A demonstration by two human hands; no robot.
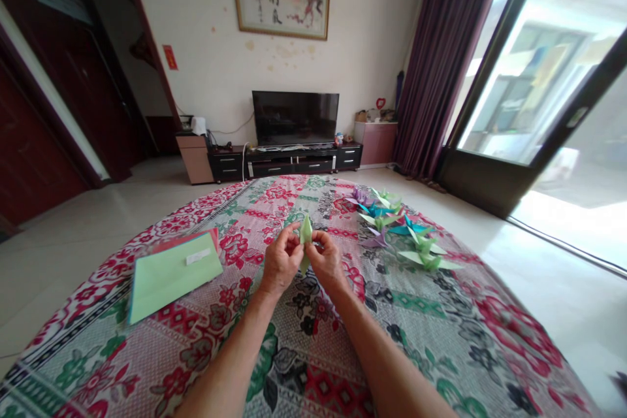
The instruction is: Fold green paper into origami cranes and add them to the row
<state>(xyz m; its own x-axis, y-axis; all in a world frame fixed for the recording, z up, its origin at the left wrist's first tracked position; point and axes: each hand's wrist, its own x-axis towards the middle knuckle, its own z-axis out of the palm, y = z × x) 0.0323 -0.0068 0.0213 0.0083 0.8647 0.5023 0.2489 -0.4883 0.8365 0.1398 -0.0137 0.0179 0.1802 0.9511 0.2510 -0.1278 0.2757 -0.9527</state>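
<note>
Pinching a light-green origami piece (306, 230) upright between left hand (283, 261) and right hand (326, 262), right of the paper stack (169, 279)
Could crease crookedly or tear, probably from uneven tugging at such narrow folds

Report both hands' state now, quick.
Left hand: grip closed, holding the folded green paper.
Right hand: grip closed, holding the same folded green paper.

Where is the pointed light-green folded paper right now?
In the head view, the folded paper is just below centre, held between left hand and right hand, above the red and green floral cloth, right of the flat light-green paper sheet.
</note>
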